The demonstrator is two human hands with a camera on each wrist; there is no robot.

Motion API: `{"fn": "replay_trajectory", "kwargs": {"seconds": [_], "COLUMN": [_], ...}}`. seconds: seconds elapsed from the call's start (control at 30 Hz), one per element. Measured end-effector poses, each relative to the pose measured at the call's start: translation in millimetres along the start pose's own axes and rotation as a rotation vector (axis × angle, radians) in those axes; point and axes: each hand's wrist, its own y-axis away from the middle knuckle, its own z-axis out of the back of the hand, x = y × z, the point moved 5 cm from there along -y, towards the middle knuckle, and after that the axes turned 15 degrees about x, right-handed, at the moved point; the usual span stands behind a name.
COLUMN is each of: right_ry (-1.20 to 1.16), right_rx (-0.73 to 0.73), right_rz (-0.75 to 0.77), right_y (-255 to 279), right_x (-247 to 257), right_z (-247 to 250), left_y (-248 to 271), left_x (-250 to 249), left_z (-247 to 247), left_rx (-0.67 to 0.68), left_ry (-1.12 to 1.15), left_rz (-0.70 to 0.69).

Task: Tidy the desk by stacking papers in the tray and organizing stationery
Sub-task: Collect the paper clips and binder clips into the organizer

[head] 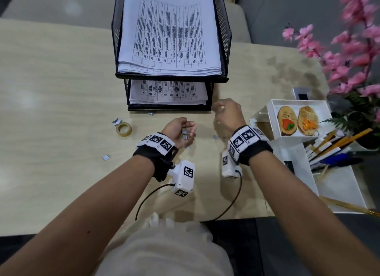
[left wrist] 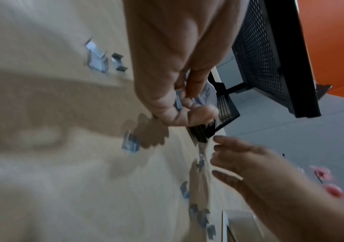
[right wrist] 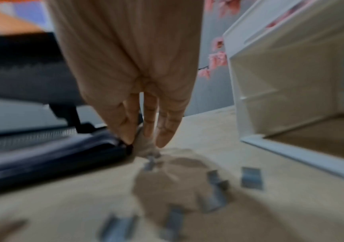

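The left hand cups staple strips — the right hand, fingers loosely curled, hangs nearer the loose strip right of it.

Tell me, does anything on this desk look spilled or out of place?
Yes. Small metal staple strips lie scattered loose on the desk, in front of the paper tray and beside the tape roll. The left hand is cupped around a few of them. The papers sit neatly in the tray.

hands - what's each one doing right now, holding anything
Left hand: cupped, holding staple strips.
Right hand: fingers pinched together on something small; too blurred to tell what.
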Motion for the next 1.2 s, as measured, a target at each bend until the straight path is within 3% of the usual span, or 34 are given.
{"fn": "replay_trajectory", "kwargs": {"seconds": [0.1,0.3,0.47,0.57,0.67,0.77,0.83,0.9,1.0,1.2], "right_ry": [0.243,0.306,-0.064,-0.295,-0.326,-0.367,-0.304,-0.097,0.192,0.216], "right_rx": [0.150,0.111,-0.057,-0.087,-0.021,-0.193,-0.242,-0.149,-0.001,-0.069], "right_rz": [-0.017,-0.007,-0.050,0.070,0.146,0.057,-0.059,-0.131,-0.078,-0.072], "right_y": [-8,-4,20,49,68,65,59,53,49,56], "right_x": [-12,-25,-25,3,21,-5,-34,-54,-64,-76], "right_z": [-15,-27,-26,-38,-44,-25,-11,-4,-11,-16], "left_y": [2,2,-4,-10,-12,-7,-4,-1,3,9], "left_x": [-8,-11,1,9,17,19,18,16,12,11], "left_z": [8,13,9,6,1,-3,-4,-2,2,7], "left_rx": [-0.005,0.003,0.001,0.002,0.032,0.015,0.017,0.026,0.015,0.001], "left_ry": [0.050,0.120,0.066,0.053,0.035,0.008,-0.002,-0.011,-0.028,-0.003], "left_rz": [-0.041,-0.080,-0.051,-0.051,-0.031,-0.031,-0.043,-0.042,-0.045,-0.049]}}
